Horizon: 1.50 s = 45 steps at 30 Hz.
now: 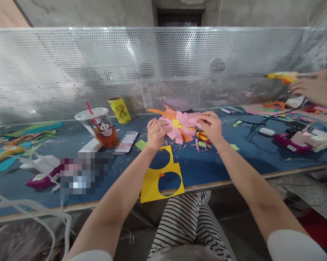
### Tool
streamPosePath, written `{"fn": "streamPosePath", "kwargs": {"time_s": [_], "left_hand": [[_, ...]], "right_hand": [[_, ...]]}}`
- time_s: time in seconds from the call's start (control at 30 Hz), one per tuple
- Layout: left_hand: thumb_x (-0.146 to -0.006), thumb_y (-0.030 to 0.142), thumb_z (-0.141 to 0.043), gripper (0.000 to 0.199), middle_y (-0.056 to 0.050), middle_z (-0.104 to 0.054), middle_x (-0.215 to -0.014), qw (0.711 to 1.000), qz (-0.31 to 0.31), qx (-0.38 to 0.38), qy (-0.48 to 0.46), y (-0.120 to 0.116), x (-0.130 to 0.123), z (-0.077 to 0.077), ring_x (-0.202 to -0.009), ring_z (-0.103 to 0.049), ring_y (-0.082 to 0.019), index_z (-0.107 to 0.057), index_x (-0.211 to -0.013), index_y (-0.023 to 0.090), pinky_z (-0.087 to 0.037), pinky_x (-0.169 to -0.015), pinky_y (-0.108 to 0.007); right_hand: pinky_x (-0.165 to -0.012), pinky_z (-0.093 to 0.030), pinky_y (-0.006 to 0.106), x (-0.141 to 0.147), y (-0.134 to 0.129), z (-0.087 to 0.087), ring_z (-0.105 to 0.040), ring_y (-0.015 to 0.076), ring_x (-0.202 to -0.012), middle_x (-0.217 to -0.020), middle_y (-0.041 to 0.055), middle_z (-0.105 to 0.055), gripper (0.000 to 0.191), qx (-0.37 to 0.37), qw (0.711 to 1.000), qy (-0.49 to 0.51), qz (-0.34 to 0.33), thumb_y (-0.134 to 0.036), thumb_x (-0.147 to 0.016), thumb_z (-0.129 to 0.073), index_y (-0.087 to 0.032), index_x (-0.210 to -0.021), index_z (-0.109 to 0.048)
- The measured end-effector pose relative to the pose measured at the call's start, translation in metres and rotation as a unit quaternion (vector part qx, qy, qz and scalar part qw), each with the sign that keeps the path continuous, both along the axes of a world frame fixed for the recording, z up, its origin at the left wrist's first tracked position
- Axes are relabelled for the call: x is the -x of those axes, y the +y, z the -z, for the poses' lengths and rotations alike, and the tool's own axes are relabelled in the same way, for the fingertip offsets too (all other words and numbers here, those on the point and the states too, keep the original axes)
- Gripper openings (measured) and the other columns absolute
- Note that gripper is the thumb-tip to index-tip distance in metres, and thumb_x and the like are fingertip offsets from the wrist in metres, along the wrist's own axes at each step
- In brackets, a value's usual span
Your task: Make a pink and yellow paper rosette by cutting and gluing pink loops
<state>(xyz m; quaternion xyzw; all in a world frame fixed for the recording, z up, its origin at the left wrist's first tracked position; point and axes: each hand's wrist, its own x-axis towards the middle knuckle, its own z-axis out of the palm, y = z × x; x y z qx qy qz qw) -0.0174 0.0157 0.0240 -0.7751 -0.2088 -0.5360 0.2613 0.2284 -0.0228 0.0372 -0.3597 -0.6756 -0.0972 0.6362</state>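
Between my two hands is a paper flower (177,125) with pink and orange petals and a yellow middle, held just above the blue tabletop. My left hand (156,135) pinches its left petals. On the other side, my right hand (211,127) has thumb and fingers closed on a pink petal. A roll of coloured tape or paper rings (203,136) lies under the right hand, partly hidden. Below the left forearm, a yellow paper sheet (149,186) with round holes cut out hangs slightly over the table edge.
A plastic drink cup (105,128) with a red straw and a yellow tube (120,110) stand at left. Purple power strips (291,145) with cables lie on both sides. At right, another person's hand (311,87) holds a yellow glue gun (283,77). A perforated metal panel (98,65) runs behind.
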Motion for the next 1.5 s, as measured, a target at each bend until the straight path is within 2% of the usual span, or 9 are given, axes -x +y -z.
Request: {"fn": "streamPosePath", "kwargs": {"time_s": [0.2,0.53,0.67,0.93,1.0,1.07,1.23,1.4,1.5], "left_hand": [[-0.078,0.017,-0.053,0.018,0.001,-0.064,-0.083,1.0,0.015,-0.015,0.012,-0.001,-0.001,-0.002,-0.082,-0.055,-0.013,-0.065,-0.071,0.028,-0.034,-0.085,-0.035],[-0.078,0.021,-0.053,0.016,-0.001,-0.064,-0.08,1.0,-0.006,0.015,0.0,-0.003,-0.002,-0.005,-0.077,-0.053,-0.015,-0.066,-0.071,0.028,-0.034,-0.082,-0.036],[-0.076,0.021,-0.056,0.013,-0.001,-0.064,-0.08,0.998,0.002,0.056,-0.008,0.0,-0.002,-0.004,-0.077,-0.053,-0.015,-0.066,-0.07,0.027,-0.034,-0.079,-0.035],[-0.07,0.017,-0.061,0.007,-0.002,-0.063,-0.076,0.982,0.059,0.161,-0.074,-0.003,-0.005,-0.011,-0.074,-0.056,-0.014,-0.066,-0.071,0.021,-0.039,-0.074,-0.031],[-0.068,0.019,-0.063,0.002,-0.002,-0.061,-0.071,0.967,0.078,0.22,-0.099,-0.003,-0.007,-0.012,-0.07,-0.055,-0.013,-0.065,-0.068,0.019,-0.04,-0.069,-0.028],[-0.066,0.023,-0.066,0.007,-0.001,-0.058,-0.067,0.943,0.099,0.292,-0.127,-0.003,-0.008,-0.012,-0.066,-0.053,-0.012,-0.063,-0.065,0.017,-0.041,-0.064,-0.026],[-0.057,0.029,-0.072,0.02,0.001,-0.055,-0.061,0.858,0.157,0.444,-0.203,-0.005,-0.013,-0.009,-0.061,-0.052,-0.012,-0.061,-0.066,0.015,-0.041,-0.055,-0.024],[-0.049,0.027,-0.077,0.025,0.001,-0.054,-0.057,0.776,0.225,0.521,-0.274,-0.007,-0.017,-0.007,-0.06,-0.055,-0.014,-0.059,-0.062,0.015,-0.044,-0.052,-0.024],[-0.047,0.027,-0.079,0.028,0.001,-0.056,-0.059,0.743,0.257,0.546,-0.288,-0.006,-0.018,-0.006,-0.062,-0.057,-0.015,-0.059,-0.062,0.015,-0.047,-0.054,-0.025]], "right_hand": [[-0.084,-0.048,0.036,-0.001,0.002,0.003,-0.058,0.0156,-0.092,-0.096,0.0031,-0.063,0.02,0.007,0.999,-0.047,-0.011,-0.011,-0.076,-0.051,-0.022,-0.083,-0.066],[-0.08,-0.048,0.037,-0.001,0.008,0.011,-0.056,0.0169,-0.088,-0.088,0.0042,-0.061,0.023,0.015,0.993,-0.118,-0.005,-0.011,-0.077,-0.05,-0.024,-0.086,-0.067],[-0.079,-0.048,0.036,-0.001,0.008,0.011,-0.056,0.0164,-0.086,-0.089,0.005,-0.059,0.023,0.025,0.991,-0.127,-0.022,-0.012,-0.078,-0.049,-0.023,-0.087,-0.067],[-0.08,-0.046,0.035,-0.003,0.006,0.005,-0.057,0.0163,-0.084,-0.088,0.0048,-0.063,0.022,0.126,0.979,-0.135,-0.086,-0.016,-0.08,-0.047,-0.021,-0.092,-0.066],[-0.082,-0.045,0.036,-0.004,0.006,0.004,-0.057,0.0168,-0.089,-0.093,0.0042,-0.063,0.024,0.151,0.977,-0.099,-0.111,-0.019,-0.08,-0.048,-0.022,-0.098,-0.063],[-0.079,-0.047,0.035,-0.005,0.007,0.004,-0.057,0.017,-0.088,-0.096,0.004,-0.063,0.028,0.185,0.97,-0.044,-0.15,-0.023,-0.08,-0.049,-0.023,-0.107,-0.058],[-0.063,-0.05,0.029,-0.007,0.011,0.005,-0.058,0.0136,-0.074,-0.088,0.0019,-0.06,0.036,0.251,0.932,0.093,-0.244,-0.026,-0.074,-0.054,-0.023,-0.11,-0.053],[-0.056,-0.049,0.023,-0.005,0.01,0.004,-0.057,0.0123,-0.074,-0.092,0.0019,-0.06,0.032,0.292,0.898,0.154,-0.291,-0.029,-0.073,-0.055,-0.023,-0.104,-0.057],[-0.053,-0.048,0.022,-0.002,0.007,0.001,-0.056,0.0119,-0.072,-0.09,0.001,-0.061,0.03,0.305,0.884,0.17,-0.311,-0.03,-0.073,-0.055,-0.023,-0.101,-0.06]]}}
